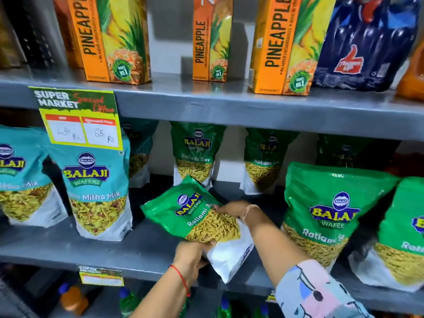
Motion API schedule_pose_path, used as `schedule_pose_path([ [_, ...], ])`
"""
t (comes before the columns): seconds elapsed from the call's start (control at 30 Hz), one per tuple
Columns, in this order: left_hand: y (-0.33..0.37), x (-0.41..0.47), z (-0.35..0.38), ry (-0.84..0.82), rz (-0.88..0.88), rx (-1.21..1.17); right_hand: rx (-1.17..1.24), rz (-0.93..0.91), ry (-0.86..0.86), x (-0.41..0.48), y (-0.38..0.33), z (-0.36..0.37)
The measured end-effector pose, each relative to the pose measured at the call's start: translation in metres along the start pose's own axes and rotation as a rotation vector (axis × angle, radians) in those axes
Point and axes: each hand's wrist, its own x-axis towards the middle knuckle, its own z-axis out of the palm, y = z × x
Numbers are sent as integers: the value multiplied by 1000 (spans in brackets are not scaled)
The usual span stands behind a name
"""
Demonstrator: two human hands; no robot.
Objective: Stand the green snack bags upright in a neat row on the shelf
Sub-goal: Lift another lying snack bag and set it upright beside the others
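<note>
at the shelf, left hand and right hand grip one tilted green bag.

The snack bags are green, the cartons orange, the shelf grey.

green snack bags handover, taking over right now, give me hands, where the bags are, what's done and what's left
Left hand grips the white bottom of the tilted green bag; right hand holds its upper side.
The bag leans left over the middle shelf, in the gap beside the teal bags, with its bottom past the front edge.
Done: front green bags stand upright at right, and back green bags stand behind.
Left: stand the held bag upright in line with the front ones.
</note>
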Motion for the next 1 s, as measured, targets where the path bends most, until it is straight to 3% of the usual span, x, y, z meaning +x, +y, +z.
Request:
schedule_pose_path([
  [0.2,36,16,1,33,359,90,539,-158,290,7,8,3],
  [0.3,51,35,1,47,469,293,846,-284,393,12,14,10],
  [0.43,58,58,-2,-34,543,418,1065,-409,493,14,29,27],
  [0.67,41,77,-11,-195,469,460,1147,-466,542,12,63,62],
  [0.87,21,80,-22,-146,401,541,1014,-400,352,7,74,69],
  [1.0,18,83,-23,-70,405,727,915,-368,339,-1,74,70],
])
